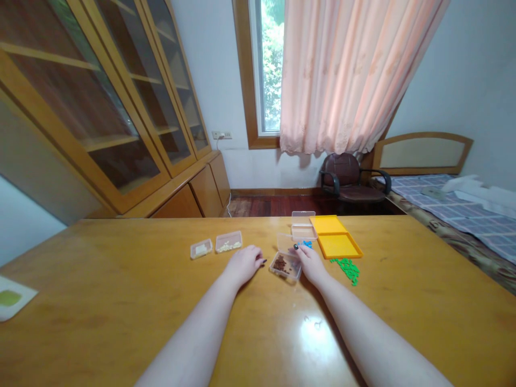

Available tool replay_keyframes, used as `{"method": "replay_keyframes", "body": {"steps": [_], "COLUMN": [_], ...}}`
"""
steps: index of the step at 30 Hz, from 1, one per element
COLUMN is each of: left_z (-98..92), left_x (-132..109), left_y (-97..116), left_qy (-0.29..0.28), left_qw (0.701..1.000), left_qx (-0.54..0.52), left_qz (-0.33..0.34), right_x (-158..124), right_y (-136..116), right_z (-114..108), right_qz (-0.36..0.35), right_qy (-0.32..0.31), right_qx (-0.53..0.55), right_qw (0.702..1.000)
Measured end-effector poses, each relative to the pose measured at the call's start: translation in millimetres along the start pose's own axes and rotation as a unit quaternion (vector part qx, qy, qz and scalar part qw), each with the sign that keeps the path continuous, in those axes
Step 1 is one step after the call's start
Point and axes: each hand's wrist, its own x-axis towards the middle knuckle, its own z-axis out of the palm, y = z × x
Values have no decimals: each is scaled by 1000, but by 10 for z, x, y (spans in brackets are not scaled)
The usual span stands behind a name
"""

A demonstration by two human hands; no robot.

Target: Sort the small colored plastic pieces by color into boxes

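Observation:
A small clear plastic box [296, 276] with an open lid holds brown pieces [279, 263] heaped mostly at its left side. My right hand [311, 264] grips the box at its right rear edge, thumb toward the lid. Left of the box, my left hand [244, 264] rests low over the table with its fingers curled together; whatever may be in them is hidden. Behind my right hand lie blue pieces [307, 244], partly covered. Green pieces [348, 270] are spread on the table to the right.
An open yellow case [341, 246] and an open clear box [303, 232] stand at the table's [121, 301] far side. Toward the left are a clear box with cream pieces [229, 246] and a smaller box [201, 249]. A chair [344, 174] stands beyond.

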Motion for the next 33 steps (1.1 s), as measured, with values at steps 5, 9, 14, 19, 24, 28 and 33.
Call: {"method": "replay_keyframes", "body": {"steps": [5, 9, 14, 19, 24, 28, 33], "left_z": [26, 123, 236, 296, 287, 281, 287], "left_x": [-1, 12, 46, 80, 72, 66, 67], "left_y": [24, 112, 190, 249, 292, 314, 305], "left_qy": [-53, -61, -55, -43, -42, -40, -38], "left_qw": [998, 993, 984, 977, 972, 972, 973], "left_qx": [29, 92, 137, 143, 152, 155, 153], "left_qz": [-24, -35, -100, -153, -172, -170, -167], "right_x": [8, -11, -6, 17, 14, -1, -13], "right_y": [9, -44, -12, 66, 44, -9, -53], "right_z": [-2, -6, -2, 1, 2, -1, -7], "right_qz": [0, 4, 16, 21, 16, 8, -18], "right_qy": [1, -1, -2, -5, -4, 0, 6], "right_qx": [2, 3, 11, 19, 14, 8, -20], "right_qw": [1000, 1000, 1000, 1000, 1000, 1000, 1000]}}
